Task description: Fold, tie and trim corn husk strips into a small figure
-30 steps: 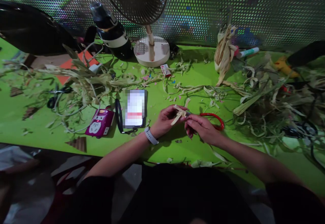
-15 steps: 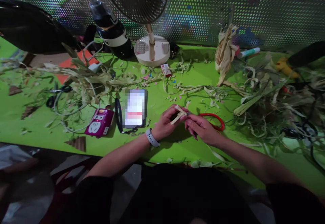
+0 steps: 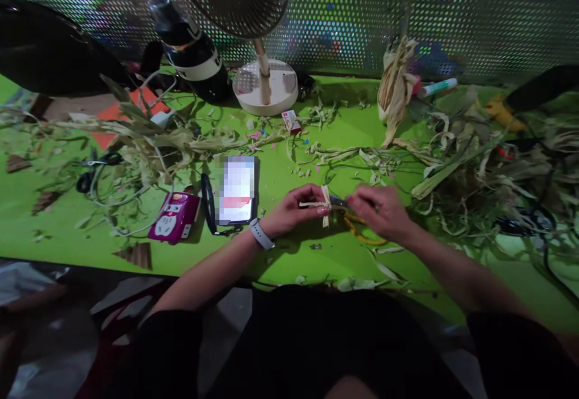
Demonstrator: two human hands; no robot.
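My left hand point(image 3: 301, 206), with a pale watch on its wrist, pinches a small knotted piece of dry corn husk point(image 3: 325, 204) whose strips stick out up, down and to the left. Closed around a pair of scissors, my right hand point(image 3: 377, 213) is just to the right of it. The grey metal blades of the scissors point(image 3: 338, 202) point left and meet the husk piece. An orange-yellow handle loop hangs below my right hand; the rest of the handle is hidden by my fingers.
A phone point(image 3: 237, 191) and a purple power socket point(image 3: 175, 217) lie left. Behind stand a fan point(image 3: 266, 88), a black bottle point(image 3: 194, 61) and a husk bundle point(image 3: 394, 91). Husk scraps point(image 3: 470, 169) heap at right. Another pair of scissors point(image 3: 102, 163) lies far left.
My right hand has moved right and turned knuckles-up, baring the scissor blades; the handle loop has swung down. My left hand has turned the husk piece so its strips stand more upright.
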